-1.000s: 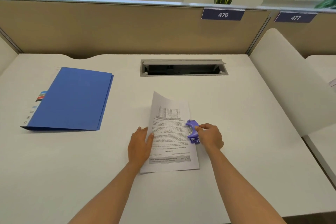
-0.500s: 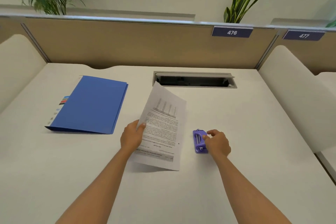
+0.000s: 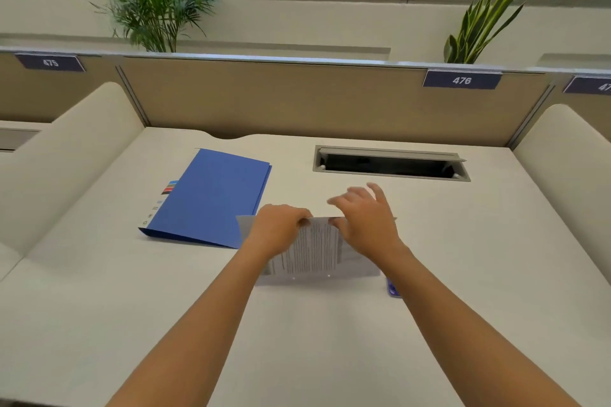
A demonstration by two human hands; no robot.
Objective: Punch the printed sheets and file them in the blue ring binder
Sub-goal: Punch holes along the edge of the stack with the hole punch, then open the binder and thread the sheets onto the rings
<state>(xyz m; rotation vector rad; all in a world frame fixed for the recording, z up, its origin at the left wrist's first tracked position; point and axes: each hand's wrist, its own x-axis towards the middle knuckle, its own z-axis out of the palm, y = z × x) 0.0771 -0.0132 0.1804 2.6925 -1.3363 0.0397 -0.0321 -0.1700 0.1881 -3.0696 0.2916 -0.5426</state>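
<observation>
The printed sheets [image 3: 314, 254] are lifted off the white desk [image 3: 330, 324] and held upright in front of me, text side toward me, two small holes showing near their lower edge. My left hand [image 3: 279, 230] grips their top edge at the left. My right hand [image 3: 367, 218] is at the top edge on the right, fingers spread; whether it grips the paper is unclear. The blue ring binder [image 3: 211, 198] lies closed on the desk to the left. Only a corner of the purple hole punch [image 3: 393, 289] shows, beside my right forearm.
An open cable tray slot [image 3: 390, 163] is set into the desk at the back. A beige partition [image 3: 297, 99] closes the far side, and curved white dividers [image 3: 66, 149] stand left and right. Plants stand behind the partition.
My right hand has left the punch and risen to the sheets. The sheets have been lifted and turned upright with their long edge across. The camera has tilted up.
</observation>
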